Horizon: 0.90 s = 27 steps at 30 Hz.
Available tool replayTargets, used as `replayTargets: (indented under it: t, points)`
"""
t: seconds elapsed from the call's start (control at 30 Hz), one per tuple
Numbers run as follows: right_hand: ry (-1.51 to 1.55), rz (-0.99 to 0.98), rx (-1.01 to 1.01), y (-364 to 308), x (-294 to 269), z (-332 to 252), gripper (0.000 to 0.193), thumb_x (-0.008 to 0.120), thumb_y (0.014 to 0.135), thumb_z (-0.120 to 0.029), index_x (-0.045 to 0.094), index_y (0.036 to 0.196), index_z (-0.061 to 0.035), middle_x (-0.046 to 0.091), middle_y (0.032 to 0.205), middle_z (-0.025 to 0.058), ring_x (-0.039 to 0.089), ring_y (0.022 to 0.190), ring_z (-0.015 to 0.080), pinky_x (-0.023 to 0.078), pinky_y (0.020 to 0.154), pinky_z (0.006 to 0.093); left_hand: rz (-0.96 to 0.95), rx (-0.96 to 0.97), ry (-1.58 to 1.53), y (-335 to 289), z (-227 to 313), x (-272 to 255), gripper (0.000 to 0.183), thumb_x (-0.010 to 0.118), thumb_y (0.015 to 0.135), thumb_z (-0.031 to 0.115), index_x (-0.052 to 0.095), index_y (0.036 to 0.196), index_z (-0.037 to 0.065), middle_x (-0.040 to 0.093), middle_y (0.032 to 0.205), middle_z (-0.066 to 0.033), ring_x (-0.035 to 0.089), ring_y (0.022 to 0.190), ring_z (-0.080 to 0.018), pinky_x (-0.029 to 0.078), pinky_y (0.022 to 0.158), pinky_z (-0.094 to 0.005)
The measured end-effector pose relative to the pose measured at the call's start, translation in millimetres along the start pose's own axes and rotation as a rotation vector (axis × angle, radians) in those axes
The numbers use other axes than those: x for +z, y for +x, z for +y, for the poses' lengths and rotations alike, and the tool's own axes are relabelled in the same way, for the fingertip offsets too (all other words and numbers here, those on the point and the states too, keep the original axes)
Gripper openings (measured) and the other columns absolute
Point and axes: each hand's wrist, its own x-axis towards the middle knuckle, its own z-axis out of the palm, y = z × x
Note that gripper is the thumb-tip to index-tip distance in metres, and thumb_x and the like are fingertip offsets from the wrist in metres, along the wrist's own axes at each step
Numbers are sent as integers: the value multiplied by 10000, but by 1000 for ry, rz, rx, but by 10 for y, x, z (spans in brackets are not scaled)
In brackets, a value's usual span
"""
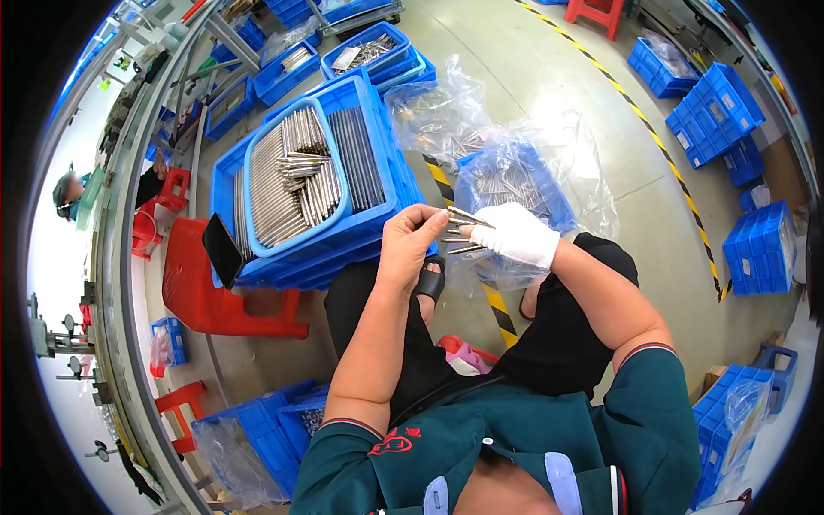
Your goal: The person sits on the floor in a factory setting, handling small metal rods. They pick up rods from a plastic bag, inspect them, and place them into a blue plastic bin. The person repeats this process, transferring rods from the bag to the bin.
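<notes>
My right hand point(519, 236), in a white glove, is closed around several slim metal rods point(466, 250) whose ends stick out to the left. My bare left hand point(410, 245) meets them with thumb and forefinger pinched at the end of one rod point(461, 211); its other fingers are curled. Just beyond my right hand, a blue crate point(558, 190) lined with clear plastic holds many loose rods point(506, 184). To the left, a light-blue tray point(345, 193) full of stacked metal rods point(279, 176) rests on a larger blue crate point(390, 184).
A red plastic stool point(193, 283) stands left of the stacked crates, with a black flat panel point(223, 251) leaning there. Clear plastic bags point(438, 107) spread past my hands. Blue crates point(717, 112) line the right side. A person point(69, 193) sits far left behind a metal frame.
</notes>
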Motion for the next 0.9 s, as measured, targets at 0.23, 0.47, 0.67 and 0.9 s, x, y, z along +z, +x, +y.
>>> replayTargets:
  t: [0.23, 0.47, 0.67, 0.9]
  points:
    - [7, -24, 13, -13, 3, -29, 480, 514, 893, -488, 614, 807, -26, 585, 703, 171, 568, 676, 328, 431, 628, 391, -54, 8, -16, -7, -6, 6, 170, 697, 828, 132, 667, 897, -21, 628, 780, -16, 509, 699, -55, 398, 640, -213]
    - [21, -56, 20, -6, -54, -5, 493, 519, 890, -489, 608, 807, -11, 572, 682, 173, 550, 641, 310, 425, 612, 385, 45, 88, 150, -24, -13, 42, 157, 678, 844, 137, 670, 897, -11, 616, 766, -2, 495, 685, -48, 399, 619, -220]
    - [16, -82, 26, -33, -84, 2, 510, 520, 885, -497, 608, 783, -5, 566, 679, 183, 539, 635, 313, 418, 610, 390, 87, 90, 41, -6, 31, 6, 144, 665, 857, 128, 667, 901, -10, 598, 753, 20, 444, 648, -37, 359, 603, -199]
    - [-35, -149, -5, -36, -35, -30, 523, 511, 885, -503, 614, 777, -2, 572, 690, 194, 553, 653, 327, 418, 619, 401, -39, 22, 43, -11, 27, 14, 136, 665, 857, 123, 665, 895, -7, 634, 818, -18, 532, 763, -73, 412, 739, -231]
